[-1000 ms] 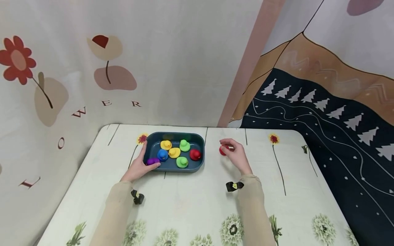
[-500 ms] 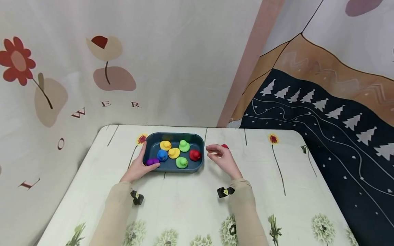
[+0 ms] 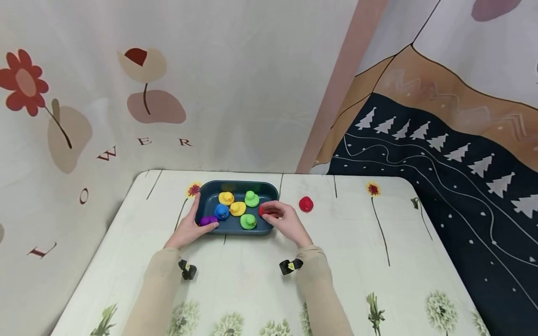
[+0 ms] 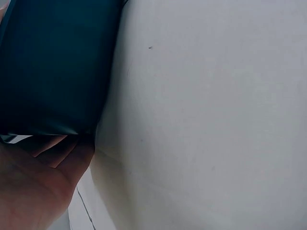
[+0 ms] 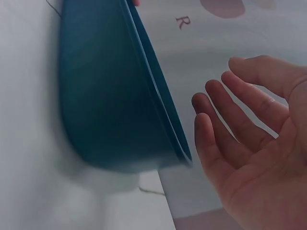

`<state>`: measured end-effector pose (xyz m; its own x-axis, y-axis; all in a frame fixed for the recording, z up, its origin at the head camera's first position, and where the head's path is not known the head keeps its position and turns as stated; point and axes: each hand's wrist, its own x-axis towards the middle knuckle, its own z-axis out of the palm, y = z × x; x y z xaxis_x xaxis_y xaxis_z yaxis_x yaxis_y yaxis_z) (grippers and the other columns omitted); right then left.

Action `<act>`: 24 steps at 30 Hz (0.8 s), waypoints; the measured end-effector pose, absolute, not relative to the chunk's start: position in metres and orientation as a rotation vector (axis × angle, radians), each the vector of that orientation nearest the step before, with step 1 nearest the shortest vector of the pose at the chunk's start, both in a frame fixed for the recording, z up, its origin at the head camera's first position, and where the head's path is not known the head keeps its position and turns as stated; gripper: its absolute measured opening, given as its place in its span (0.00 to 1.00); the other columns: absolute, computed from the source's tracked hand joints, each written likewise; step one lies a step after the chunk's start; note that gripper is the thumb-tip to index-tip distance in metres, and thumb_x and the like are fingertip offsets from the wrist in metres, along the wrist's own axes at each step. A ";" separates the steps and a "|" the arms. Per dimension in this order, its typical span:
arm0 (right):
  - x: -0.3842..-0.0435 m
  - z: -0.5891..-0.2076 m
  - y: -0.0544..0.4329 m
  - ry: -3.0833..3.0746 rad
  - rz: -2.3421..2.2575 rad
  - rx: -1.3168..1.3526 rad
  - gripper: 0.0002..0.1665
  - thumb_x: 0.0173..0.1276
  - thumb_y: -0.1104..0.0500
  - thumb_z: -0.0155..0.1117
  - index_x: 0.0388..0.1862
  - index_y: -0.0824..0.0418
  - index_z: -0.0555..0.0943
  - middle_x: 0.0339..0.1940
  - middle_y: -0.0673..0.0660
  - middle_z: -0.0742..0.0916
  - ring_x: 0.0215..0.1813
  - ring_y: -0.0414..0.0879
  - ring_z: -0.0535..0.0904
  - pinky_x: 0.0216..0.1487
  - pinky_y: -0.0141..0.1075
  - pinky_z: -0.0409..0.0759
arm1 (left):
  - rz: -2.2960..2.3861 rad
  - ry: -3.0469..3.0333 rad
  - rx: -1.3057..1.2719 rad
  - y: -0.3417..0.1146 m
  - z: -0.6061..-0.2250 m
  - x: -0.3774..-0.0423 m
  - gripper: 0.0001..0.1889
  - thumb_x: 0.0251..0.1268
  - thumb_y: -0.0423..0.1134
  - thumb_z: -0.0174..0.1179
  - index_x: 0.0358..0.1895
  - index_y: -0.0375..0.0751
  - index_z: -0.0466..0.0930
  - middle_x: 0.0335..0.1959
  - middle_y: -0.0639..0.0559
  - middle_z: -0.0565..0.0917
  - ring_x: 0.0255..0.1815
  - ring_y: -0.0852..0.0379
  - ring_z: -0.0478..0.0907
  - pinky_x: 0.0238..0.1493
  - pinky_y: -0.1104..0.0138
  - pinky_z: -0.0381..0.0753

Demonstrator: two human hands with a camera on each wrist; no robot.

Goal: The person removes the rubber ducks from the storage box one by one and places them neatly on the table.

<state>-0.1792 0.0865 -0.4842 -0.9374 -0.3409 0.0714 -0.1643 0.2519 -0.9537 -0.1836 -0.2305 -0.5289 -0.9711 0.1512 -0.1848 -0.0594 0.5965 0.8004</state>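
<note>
In the head view, a dark blue tray [image 3: 229, 228] stands on the table with several toy ducks in it. My left hand [image 3: 187, 230] grips its left end, thumb along the front rim beside a purple duck [image 3: 208, 220]. The left wrist view has the left fingers against the tray's outer wall [image 4: 57, 72]. Above the tray's right end, my right hand [image 3: 287, 224] has loosely bent fingers and partly covers a red duck [image 3: 266, 212]. The right wrist view shows that hand [image 5: 261, 148] by the rim, nothing between fingers and thumb.
A second small red toy [image 3: 306, 204] lies on the table right of the tray. Yellow [image 3: 237, 208], green [image 3: 248, 221] and blue ducks [image 3: 221, 212] sit in the tray. The patterned tablecloth [image 3: 248, 284] meets a printed fabric wall [image 3: 235, 116] behind.
My right hand has moved left, from the red toy on the table to over the tray's right end. That toy stays behind on the table. My left hand keeps its place on the tray.
</note>
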 end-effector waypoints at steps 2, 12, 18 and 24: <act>-0.180 -0.484 0.079 2.356 -1.750 -0.485 0.17 0.69 0.65 0.63 0.56 0.67 0.79 0.52 0.64 0.83 0.48 0.49 0.80 0.53 0.37 0.78 | 1.312 2.592 0.078 -0.231 -0.529 -0.184 0.58 0.60 0.54 0.66 0.76 0.64 0.21 0.78 0.38 0.38 0.73 0.27 0.42 0.64 0.32 0.49; -0.183 -0.479 0.054 2.339 -1.672 -0.528 0.17 0.69 0.66 0.61 0.56 0.68 0.79 0.54 0.64 0.82 0.50 0.52 0.79 0.50 0.35 0.78 | 1.299 2.601 0.081 -0.231 -0.528 -0.183 0.58 0.61 0.55 0.65 0.75 0.64 0.21 0.78 0.39 0.37 0.72 0.26 0.43 0.64 0.33 0.50; -0.191 -0.488 0.047 2.332 -1.639 -0.530 0.18 0.68 0.65 0.63 0.56 0.67 0.79 0.55 0.63 0.82 0.55 0.55 0.78 0.53 0.37 0.77 | 1.300 2.609 0.080 -0.231 -0.528 -0.183 0.58 0.61 0.54 0.65 0.76 0.64 0.22 0.78 0.39 0.38 0.72 0.27 0.43 0.64 0.33 0.50; -0.200 -0.497 0.044 2.336 -1.576 -0.548 0.19 0.68 0.63 0.63 0.57 0.66 0.79 0.56 0.61 0.82 0.58 0.57 0.76 0.55 0.40 0.77 | 1.305 2.602 0.075 -0.231 -0.529 -0.183 0.58 0.61 0.54 0.66 0.76 0.64 0.22 0.78 0.39 0.37 0.73 0.27 0.43 0.64 0.33 0.49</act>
<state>-0.2004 0.0435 -0.4966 -0.8918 -0.4522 -0.0122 -0.1580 0.3367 -0.9283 -0.1830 -0.2312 -0.5292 -0.9725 0.1474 -0.1801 -0.0562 0.6022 0.7964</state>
